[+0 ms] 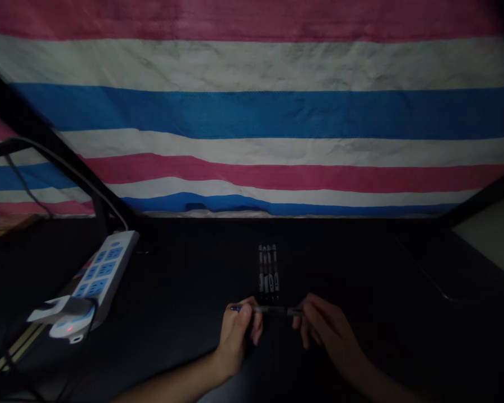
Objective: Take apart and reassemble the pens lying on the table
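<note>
Between my two hands a dark, slim pen [273, 309] is held level above the black table. My left hand [238, 324] pinches its left end between thumb and fingers. At its right end, my right hand [321, 322] grips the pen with thumb and fingertips. Just beyond the held pen, several similar pens [269, 271] with clear barrels and grey grips lie side by side on the table, pointing away from me. Dim light hides the finer details of the pens.
A white power strip [109, 263] with blue sockets, a plugged-in adapter [69, 308] and cables lies on the left. A red, white and blue striped sheet [277, 112] hangs behind the black table [193, 252]. A dark flat object [457, 268] lies on the right.
</note>
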The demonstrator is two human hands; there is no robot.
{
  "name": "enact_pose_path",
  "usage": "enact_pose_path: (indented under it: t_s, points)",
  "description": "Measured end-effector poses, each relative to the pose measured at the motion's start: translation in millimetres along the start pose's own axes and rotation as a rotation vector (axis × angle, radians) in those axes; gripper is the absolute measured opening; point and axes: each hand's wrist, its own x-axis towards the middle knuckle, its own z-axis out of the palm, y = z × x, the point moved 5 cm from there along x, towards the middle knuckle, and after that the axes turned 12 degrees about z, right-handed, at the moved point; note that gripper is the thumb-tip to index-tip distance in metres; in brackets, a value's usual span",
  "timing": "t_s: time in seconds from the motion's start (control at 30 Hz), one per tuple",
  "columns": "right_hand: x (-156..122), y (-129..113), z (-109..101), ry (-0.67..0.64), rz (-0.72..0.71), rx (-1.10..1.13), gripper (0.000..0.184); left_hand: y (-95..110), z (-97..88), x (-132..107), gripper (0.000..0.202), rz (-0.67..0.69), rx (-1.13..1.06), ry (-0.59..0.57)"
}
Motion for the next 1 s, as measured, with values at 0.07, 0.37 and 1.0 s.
enact_pose_path:
  t_s: [0.07, 0.37, 1.0]
  points:
    - [-2.0, -1.2, -0.5, 0.024, -0.033, 0.039, 0.02, 0.1, -0.2, -0.3, 0.057, 0.003, -0.002, 0.001]
    - [-1.5, 0.3, 4.4, -0.004, 0.059, 0.098, 0.028, -1.8, -1.1, -1.4, 0.057, 0.004, -0.009, 0.01]
    - [-0.5, 11.7, -35.0, 0.293, -0.045, 0.668, 0.011, -2.8, -3.7, -0.4, 0.056, 0.041, -0.058, 0.06]
